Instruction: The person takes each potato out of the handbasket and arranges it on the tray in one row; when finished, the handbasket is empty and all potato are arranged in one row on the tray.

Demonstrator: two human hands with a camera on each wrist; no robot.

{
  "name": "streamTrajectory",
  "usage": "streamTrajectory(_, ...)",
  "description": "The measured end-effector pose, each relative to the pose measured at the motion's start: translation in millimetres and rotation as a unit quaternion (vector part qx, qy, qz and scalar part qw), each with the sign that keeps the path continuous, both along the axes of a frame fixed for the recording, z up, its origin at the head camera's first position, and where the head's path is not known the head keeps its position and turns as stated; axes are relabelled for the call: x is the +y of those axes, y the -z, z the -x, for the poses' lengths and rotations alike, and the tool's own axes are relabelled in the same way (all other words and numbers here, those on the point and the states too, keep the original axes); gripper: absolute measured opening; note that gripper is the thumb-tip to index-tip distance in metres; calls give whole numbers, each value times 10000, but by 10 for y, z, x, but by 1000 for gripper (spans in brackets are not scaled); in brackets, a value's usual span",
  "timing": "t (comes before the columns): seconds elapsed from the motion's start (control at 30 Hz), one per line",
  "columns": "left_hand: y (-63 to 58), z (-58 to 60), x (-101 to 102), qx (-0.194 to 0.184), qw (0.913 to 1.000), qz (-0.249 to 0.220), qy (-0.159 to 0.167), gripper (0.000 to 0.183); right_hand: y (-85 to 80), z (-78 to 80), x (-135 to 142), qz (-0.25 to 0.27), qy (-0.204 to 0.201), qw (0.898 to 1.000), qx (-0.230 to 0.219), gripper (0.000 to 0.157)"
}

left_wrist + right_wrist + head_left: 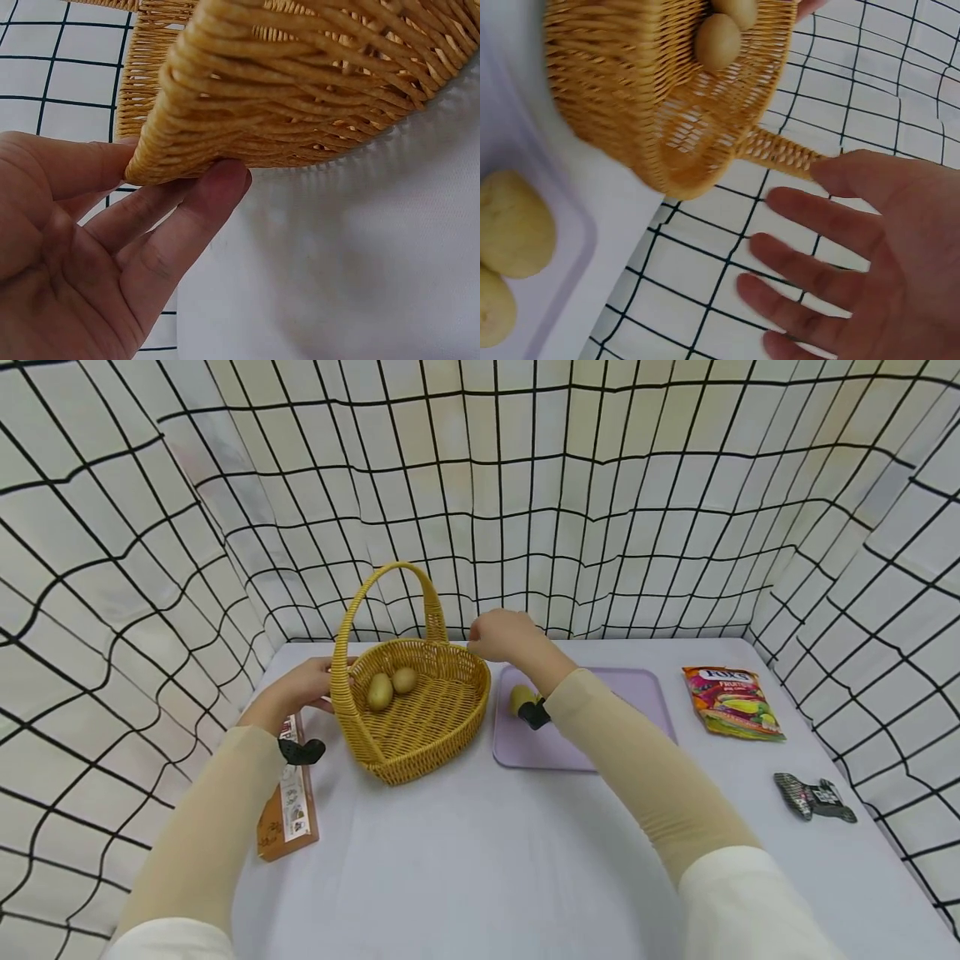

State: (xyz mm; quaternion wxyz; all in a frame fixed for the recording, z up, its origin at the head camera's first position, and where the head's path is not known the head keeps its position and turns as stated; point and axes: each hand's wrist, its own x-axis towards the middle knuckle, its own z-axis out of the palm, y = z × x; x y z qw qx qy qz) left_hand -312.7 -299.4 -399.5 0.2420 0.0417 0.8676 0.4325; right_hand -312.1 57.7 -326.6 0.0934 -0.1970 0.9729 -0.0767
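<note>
White table (480, 860); left grip (294, 687) clamped on basket (433, 762); right grip (506, 637) spread apart near it.

Basket (300, 97) only partly within wrist views.

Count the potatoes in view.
4 visible: left potato and right potato in the wicker basket; upper potato and lower potato on the lilac tray in the right wrist view. The right sleeve may hide more.
</note>
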Motion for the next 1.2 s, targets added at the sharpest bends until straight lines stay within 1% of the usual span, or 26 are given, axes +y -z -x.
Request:
streamTrajectory(0.1, -6, 9, 3, -31, 10000, 12, -29, 66, -77, 6, -87, -274, -21, 9986, -453, 37)
streamTrajectory(0.2, -17, 2, 9, -50, 10000, 42, -29, 66, -126, 6, -169, -522, -297, 9945, -860, 42)
streamTrajectory(0.27, -26, -10, 9, -64, 10000, 36, -44, 66, -136, 7, -226, -559, -512, 9919, -1023, 45)
streamTrajectory(0.33, -33, -21, 11, -59, 10000, 44, -38, 66, -134, 0, -276, -489, -634, 9907, -1102, 46)
streamTrajectory(0.43, -33, -24, 15, -76, 10000, -12, -30, 66, -107, -11, -340, -326, -683, 9916, -1044, 42)
streamTrajectory(0.63, 0, 12, -5, -97, 9999, -47, -14, 67, -36, 4, -466, -28, -711, 9944, -780, 35)
streamTrajectory(0.77, -29, 7, 12, -90, 10000, -21, 5, 66, -12, 38, -560, 133, -772, 9947, -661, 27)
streamTrajectory(0.93, -52, -15, 34, -126, 9999, -8, -7, 66, 16, 46, -685, 237, -835, 9947, -552, 29)
streamTrajectory(0.97, -44, -20, 31, -130, 9999, -18, 3, 66, 28, 42, -711, 232, -809, 9950, -541, 32)
streamTrajectory(1.1, -25, -38, 17, -126, 9999, -19, 8, 66, 89, 40, -804, 130, -670, 9967, -444, 35)
streamTrajectory(1.2, -29, -46, 4, -72, 9999, -57, -41, 66, 126, 52, -856, 216, -640, 9971, -345, 33)
